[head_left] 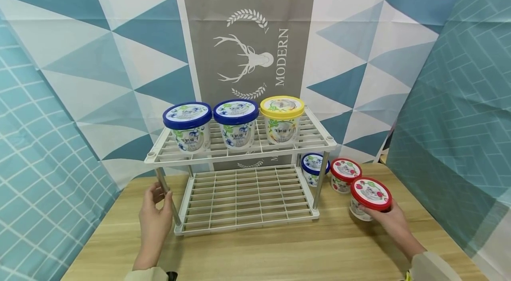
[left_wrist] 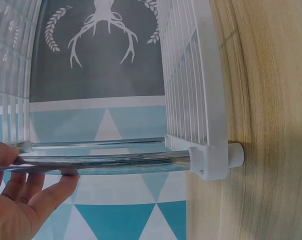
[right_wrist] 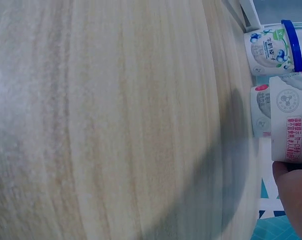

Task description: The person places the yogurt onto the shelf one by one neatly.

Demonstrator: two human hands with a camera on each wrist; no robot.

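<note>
My left hand (head_left: 155,221) holds the front left metal post (left_wrist: 116,161) of a white two-tier rack (head_left: 247,223), thumb on one side and fingertips on the other. At the right, my right hand (head_left: 393,225) grips a white tub with a red lid (head_left: 371,193) from its right side. That tub leans a little; whether its base touches the table I cannot tell. Just behind it stands another red-lidded tub (head_left: 345,170), and a blue-lidded tub (head_left: 315,163) is beside the rack's right post. In the right wrist view, the held tub (right_wrist: 291,120) partly hides the other red-lidded one.
On the upper shelf, two blue-lidded tubs (head_left: 187,115) (head_left: 236,111) stand left of a yellow-lidded tub (head_left: 281,108). The lower shelf (head_left: 247,199) is a white grid on the wooden table (head_left: 255,256). Patterned cloth (head_left: 247,64) hangs behind and at both sides.
</note>
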